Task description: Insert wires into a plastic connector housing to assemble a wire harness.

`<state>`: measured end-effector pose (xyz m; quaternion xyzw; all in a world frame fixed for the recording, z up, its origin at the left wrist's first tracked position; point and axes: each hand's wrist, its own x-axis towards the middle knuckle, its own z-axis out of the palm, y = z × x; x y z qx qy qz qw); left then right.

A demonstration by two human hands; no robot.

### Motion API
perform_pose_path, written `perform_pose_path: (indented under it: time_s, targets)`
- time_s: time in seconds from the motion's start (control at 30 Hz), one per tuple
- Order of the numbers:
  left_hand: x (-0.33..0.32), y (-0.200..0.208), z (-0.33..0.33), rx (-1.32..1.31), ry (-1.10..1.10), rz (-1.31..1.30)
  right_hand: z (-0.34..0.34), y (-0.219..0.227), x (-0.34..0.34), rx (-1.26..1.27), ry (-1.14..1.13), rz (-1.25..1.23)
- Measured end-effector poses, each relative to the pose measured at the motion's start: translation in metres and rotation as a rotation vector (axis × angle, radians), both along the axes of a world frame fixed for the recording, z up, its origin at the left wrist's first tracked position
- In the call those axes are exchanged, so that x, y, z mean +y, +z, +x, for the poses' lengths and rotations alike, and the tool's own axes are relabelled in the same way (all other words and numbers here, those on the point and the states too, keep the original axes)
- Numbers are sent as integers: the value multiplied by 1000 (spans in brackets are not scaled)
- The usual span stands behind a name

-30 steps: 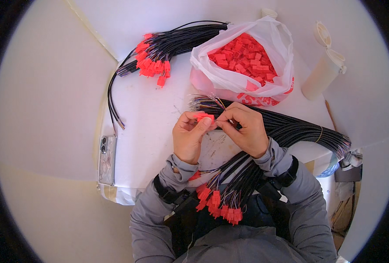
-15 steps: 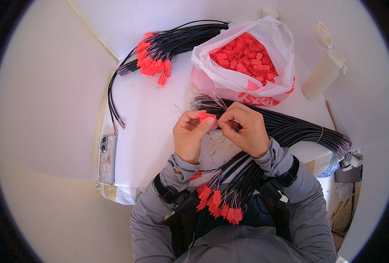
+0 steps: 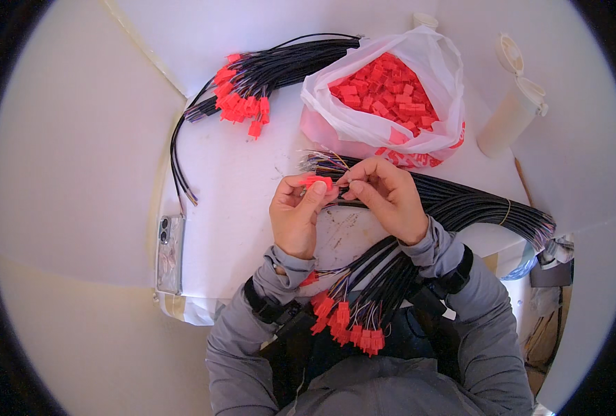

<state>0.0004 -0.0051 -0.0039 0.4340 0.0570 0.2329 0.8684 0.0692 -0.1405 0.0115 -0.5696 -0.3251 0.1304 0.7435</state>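
I've got the left hand (image 3: 295, 217) pinching a small, boxy red plastic connector (image 3: 327, 182) dead centre, probably to steady it, right hand (image 3: 394, 206) gripping what looks like a thin wire (image 3: 338, 184) (colour unclear) at its 3 o'clock

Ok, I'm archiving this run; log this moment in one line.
left hand: holds red plastic connector; right hand: close beside connector; beyond: white plastic bag of red connectors

Bundled cables (image 3: 474, 204) and bagged connectors (image 3: 384, 93) suggest a workshop.

Left hand (image 3: 294, 218), red connector (image 3: 315, 180): shifted slightly left | right fingers (image 3: 365, 170): straighter
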Motion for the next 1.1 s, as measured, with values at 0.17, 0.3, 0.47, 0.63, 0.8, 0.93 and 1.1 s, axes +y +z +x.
perform_pose_path:
  time_s: [0.17, 0.3, 0.47, 0.63, 0.8, 0.93, 1.1]
  targets:
    - [-1, 3, 0, 11, -7, -19, 4, 0, 0, -126, -25, -67]
    - [-3, 3, 0, 26, -2, -32, 4, 1, -2, -232, -70, -121]
    - [-3, -1, 1, 31, 4, -44, 3, 7, -2, -418, -160, -156]
    - [0, -2, 1, 70, 9, -31, 4, 8, -2, -509, -175, -185]
    - [0, 0, 1, 72, -16, -15, 5, 7, -3, -510, -168, -215]
    - [0, 0, 1, 64, -21, 4, 5, 13, -7, -509, -113, -332]
    - [-1, 0, 1, 40, -16, 37, 6, 14, -8, -525, -92, -330]
